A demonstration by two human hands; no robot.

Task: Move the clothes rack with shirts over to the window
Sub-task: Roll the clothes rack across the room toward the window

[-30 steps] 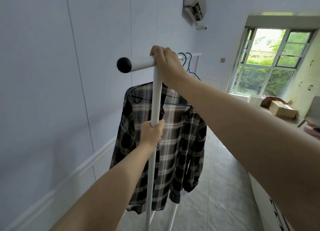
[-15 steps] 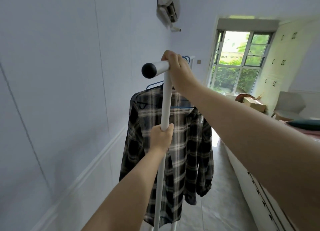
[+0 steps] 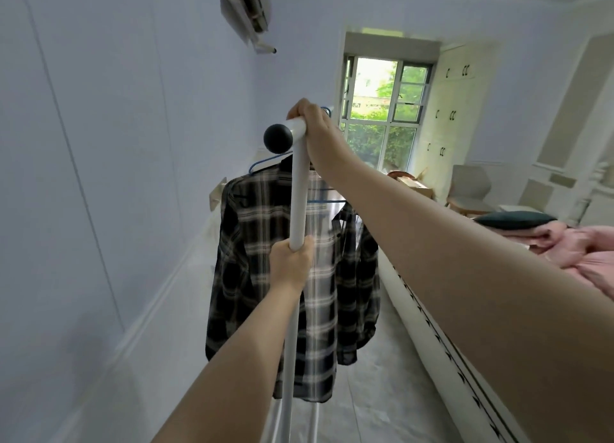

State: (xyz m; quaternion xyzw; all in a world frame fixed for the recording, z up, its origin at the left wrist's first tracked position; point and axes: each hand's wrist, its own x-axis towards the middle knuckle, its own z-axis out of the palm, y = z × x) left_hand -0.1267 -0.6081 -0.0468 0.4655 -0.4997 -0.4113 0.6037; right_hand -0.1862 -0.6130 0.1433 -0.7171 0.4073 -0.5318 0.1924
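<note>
White clothes rack [image 3: 298,190] mid-carry: my right hand [image 3: 315,127] clamps the top bar, left hand [image 3: 290,263] grips the upright. Plaid shirt [image 3: 259,260] hangs. Next: steer straight for window [image 3: 385,110], well ahead.

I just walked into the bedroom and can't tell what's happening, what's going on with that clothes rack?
A person is holding a white clothes rack with both hands. The right hand grips the top bar near its black end cap, and the left hand grips the upright pole lower down. A plaid shirt hangs from it on a blue hanger. The window is at the far end of the room, ahead.
</note>
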